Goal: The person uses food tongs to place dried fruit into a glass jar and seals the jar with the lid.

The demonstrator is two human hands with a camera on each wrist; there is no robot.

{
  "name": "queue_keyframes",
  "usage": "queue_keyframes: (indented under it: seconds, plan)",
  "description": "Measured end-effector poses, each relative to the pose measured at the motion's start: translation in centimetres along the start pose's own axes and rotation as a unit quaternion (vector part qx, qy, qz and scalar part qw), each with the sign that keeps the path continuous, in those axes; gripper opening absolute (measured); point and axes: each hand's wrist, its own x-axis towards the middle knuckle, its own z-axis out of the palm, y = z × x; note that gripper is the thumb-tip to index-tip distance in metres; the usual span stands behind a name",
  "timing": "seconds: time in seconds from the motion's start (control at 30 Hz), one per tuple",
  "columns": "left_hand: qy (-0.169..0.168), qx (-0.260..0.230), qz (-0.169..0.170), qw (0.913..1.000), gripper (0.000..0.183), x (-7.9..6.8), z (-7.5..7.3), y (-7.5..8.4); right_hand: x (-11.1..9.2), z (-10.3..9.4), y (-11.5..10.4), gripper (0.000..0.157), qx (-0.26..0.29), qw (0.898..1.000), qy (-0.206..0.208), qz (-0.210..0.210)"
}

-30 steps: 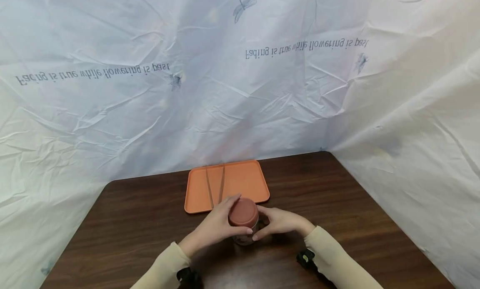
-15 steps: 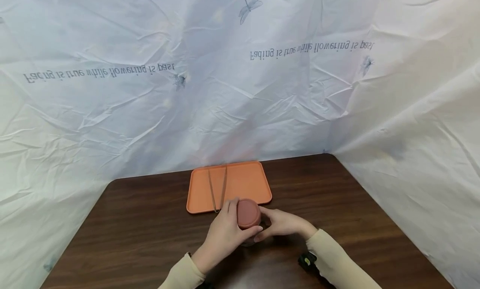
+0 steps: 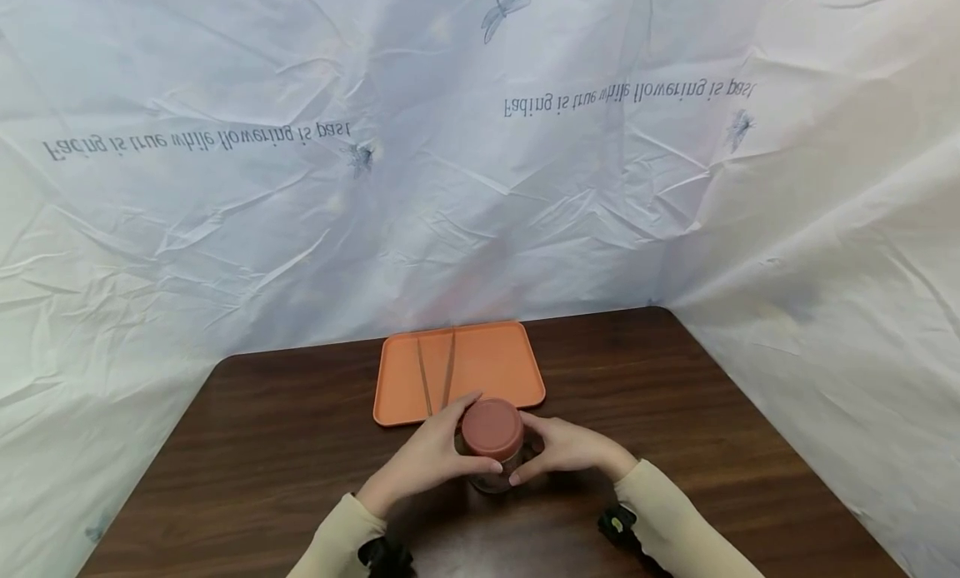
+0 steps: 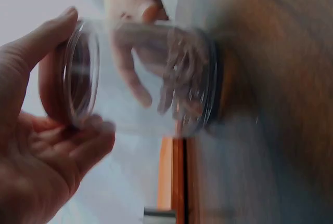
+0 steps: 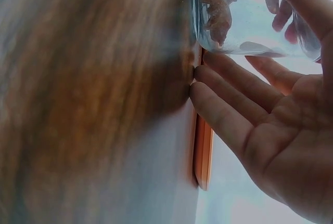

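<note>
A clear jar (image 4: 148, 78) with a reddish-brown lid (image 3: 492, 428) stands upright on the table. Brown, irregular pieces (image 4: 184, 73) lie at its bottom; their kind is unclear. My left hand (image 3: 423, 460) holds the lid from the left, its thumb at the near side and fingers at the far side. On the right, my right hand (image 3: 566, 446) holds the jar's body between thumb and fingers. In the right wrist view the other fingers (image 5: 218, 112) of that hand extend below the jar, their tips at the tabletop.
Behind the jar lies an orange tray (image 3: 495, 366). Long, thin tongs (image 3: 448, 370) lie across it, their near end hidden by my left hand. The dark wooden table (image 3: 300, 445) meets a white printed cloth (image 3: 420, 228) at the back and sides.
My left hand turned about the lid half a second ago, its wrist swinging nearer, and has since swung back to its earlier pose. The right hand keeps its hold on the jar.
</note>
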Motion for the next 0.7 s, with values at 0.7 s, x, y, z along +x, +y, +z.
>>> queue_keyframes:
  seconds: [0.7]
  plan:
    - [0.028, 0.021, 0.006, 0.9994, 0.104, -0.9, 1.5, 0.7, -0.1, 1.1, -1.1, 0.088, 0.03, 0.998, -0.015, -0.046]
